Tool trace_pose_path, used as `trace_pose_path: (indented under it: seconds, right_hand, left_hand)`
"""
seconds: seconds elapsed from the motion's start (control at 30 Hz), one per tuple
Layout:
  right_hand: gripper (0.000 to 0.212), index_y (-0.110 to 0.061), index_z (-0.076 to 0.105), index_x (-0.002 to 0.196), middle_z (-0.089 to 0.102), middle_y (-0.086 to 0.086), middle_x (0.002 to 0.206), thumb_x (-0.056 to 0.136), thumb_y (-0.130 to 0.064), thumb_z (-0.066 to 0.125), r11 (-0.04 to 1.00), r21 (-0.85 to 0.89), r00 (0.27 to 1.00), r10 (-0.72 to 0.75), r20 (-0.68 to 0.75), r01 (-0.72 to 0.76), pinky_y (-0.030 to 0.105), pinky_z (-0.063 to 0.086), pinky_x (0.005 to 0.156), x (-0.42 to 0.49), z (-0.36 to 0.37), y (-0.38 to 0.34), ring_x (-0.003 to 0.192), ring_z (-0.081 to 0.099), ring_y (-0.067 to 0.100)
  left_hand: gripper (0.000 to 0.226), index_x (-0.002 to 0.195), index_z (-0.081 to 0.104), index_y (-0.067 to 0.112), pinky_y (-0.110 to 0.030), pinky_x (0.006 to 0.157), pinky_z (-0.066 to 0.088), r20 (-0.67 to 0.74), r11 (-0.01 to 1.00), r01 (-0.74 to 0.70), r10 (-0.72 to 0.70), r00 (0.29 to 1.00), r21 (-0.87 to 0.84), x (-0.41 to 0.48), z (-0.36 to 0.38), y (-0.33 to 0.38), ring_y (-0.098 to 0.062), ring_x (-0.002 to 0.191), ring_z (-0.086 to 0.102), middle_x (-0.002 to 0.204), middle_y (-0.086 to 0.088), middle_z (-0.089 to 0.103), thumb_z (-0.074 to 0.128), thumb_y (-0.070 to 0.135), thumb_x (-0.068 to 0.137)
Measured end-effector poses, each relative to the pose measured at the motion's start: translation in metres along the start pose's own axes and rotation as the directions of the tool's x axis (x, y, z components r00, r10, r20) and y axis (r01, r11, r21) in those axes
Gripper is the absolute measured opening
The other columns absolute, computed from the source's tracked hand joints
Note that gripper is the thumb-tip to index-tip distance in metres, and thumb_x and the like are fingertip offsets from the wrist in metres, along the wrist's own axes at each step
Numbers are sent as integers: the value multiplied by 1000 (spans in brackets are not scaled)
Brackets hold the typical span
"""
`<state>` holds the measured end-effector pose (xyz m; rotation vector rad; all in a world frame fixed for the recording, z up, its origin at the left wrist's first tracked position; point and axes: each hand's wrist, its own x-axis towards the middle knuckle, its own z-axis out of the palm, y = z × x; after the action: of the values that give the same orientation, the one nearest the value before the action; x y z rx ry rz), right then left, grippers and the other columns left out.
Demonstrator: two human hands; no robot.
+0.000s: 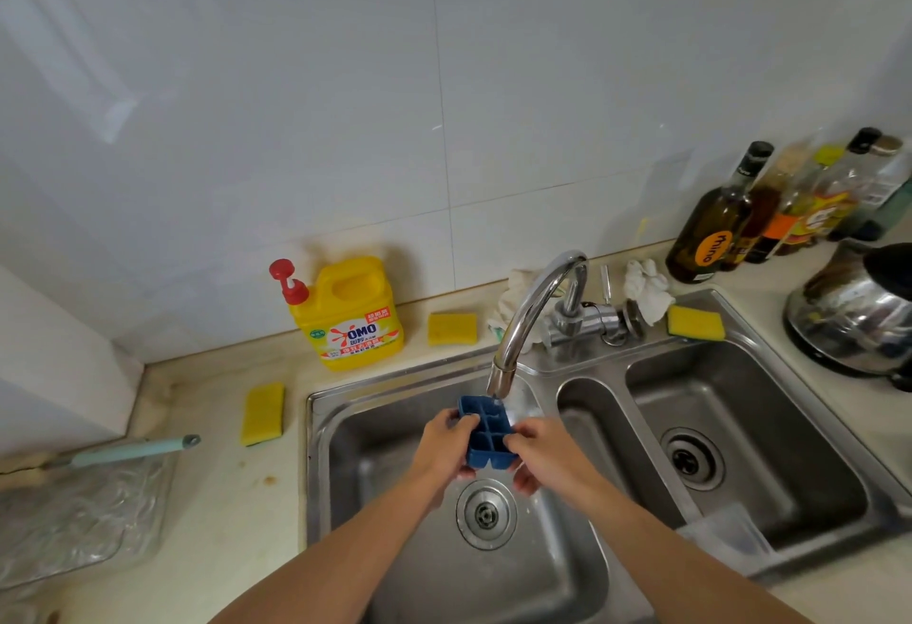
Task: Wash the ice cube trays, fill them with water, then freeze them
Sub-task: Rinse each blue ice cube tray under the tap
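A small blue ice cube tray (486, 431) with several square cells is held over the left basin of the steel sink (316, 431), right under the spout of the chrome tap (530, 312). My left hand (444, 445) grips its left edge, fingers curled over the rim. My right hand (538, 453) grips its right edge the same way. Water seems to run from the spout onto the tray's far end. A clear plastic piece (730, 537) leans in the right basin's near corner.
A yellow dish soap jug (358, 315) with a red pump stands behind the sink. Yellow sponges lie at the left (263, 413), the back (451, 328) and the right rim (696, 322). Bottles (710, 228) and a steel kettle (854, 312) crowd the right counter. A clear wrinkled sheet (74, 520) lies at the left.
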<state>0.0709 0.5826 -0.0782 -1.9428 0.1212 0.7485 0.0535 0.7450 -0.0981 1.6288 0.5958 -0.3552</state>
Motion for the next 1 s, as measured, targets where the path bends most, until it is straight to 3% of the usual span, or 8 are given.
trace_pose_path:
  seconds: [0.13, 0.27, 0.4, 0.53, 0.7, 0.87, 1.0]
  right_hand:
    - [13, -17, 64, 108, 75, 10, 87, 99, -12, 56, 998, -33, 996, -51, -71, 48, 31, 59, 55, -4, -7, 2, 56, 69, 20]
    - [22, -17, 60, 118, 75, 9, 91, 97, -13, 62, 998, 19, 991, -51, -123, 54, 32, 58, 58, -6, -13, 5, 57, 69, 21]
    - [17, -11, 62, 111, 75, 10, 92, 95, -5, 60, 995, 73, 985, -50, -162, 63, 37, 56, 60, -4, -18, 8, 55, 66, 21]
    - [17, -10, 62, 107, 74, 12, 88, 94, 1, 58, 994, 94, 984, -37, -173, 54, 33, 54, 57, -4, -19, 8, 55, 63, 19]
    - [9, -11, 64, 106, 73, 11, 86, 98, -11, 60, 994, 84, 982, -59, -182, 75, 26, 51, 51, -5, -16, 3, 52, 61, 16]
    - [14, -8, 65, 98, 70, 3, 68, 98, -22, 63, 994, 69, 979, -65, -195, 80, 25, 47, 46, -4, -14, 2, 47, 60, 15]
    - [12, -7, 66, 101, 73, 9, 78, 100, -17, 59, 997, 79, 984, -2, -178, 16, 27, 52, 49, -3, -21, 13, 51, 64, 17]
  left_hand:
    - [24, 126, 54, 23, -25, 60, 56, 79, 997, -7, 13, 997, -71, 0, 4, 2, -16, 82, 76, 106, -5, 73, 50, 18, 103]
    - [40, 130, 48, 29, -29, 76, 60, 136, 984, -80, 102, 985, -159, 2, 12, 6, -15, 103, 72, 121, -1, 69, 50, 3, 100]
    - [48, 133, 47, 28, -45, 97, 57, 150, 977, -138, 163, 975, -165, 5, 19, 11, -17, 110, 70, 124, -2, 68, 50, -2, 97]
    - [45, 132, 49, 23, -47, 100, 55, 140, 978, -117, 141, 980, -172, 6, 22, 14, -21, 112, 68, 123, -4, 68, 46, -6, 97]
    - [22, 124, 57, 17, -44, 96, 57, 113, 985, -30, 50, 992, -172, 6, 19, 14, -24, 109, 69, 118, -8, 70, 46, 14, 105]
    - [34, 116, 64, 7, -31, 64, 51, 112, 985, 79, -62, 992, -154, 8, 23, 15, -21, 75, 63, 94, -15, 72, 38, 27, 110]
    - [27, 117, 63, 10, -28, 61, 53, 155, 990, 101, -85, 984, -94, 10, 30, 14, -22, 81, 67, 105, -17, 74, 44, 25, 106]
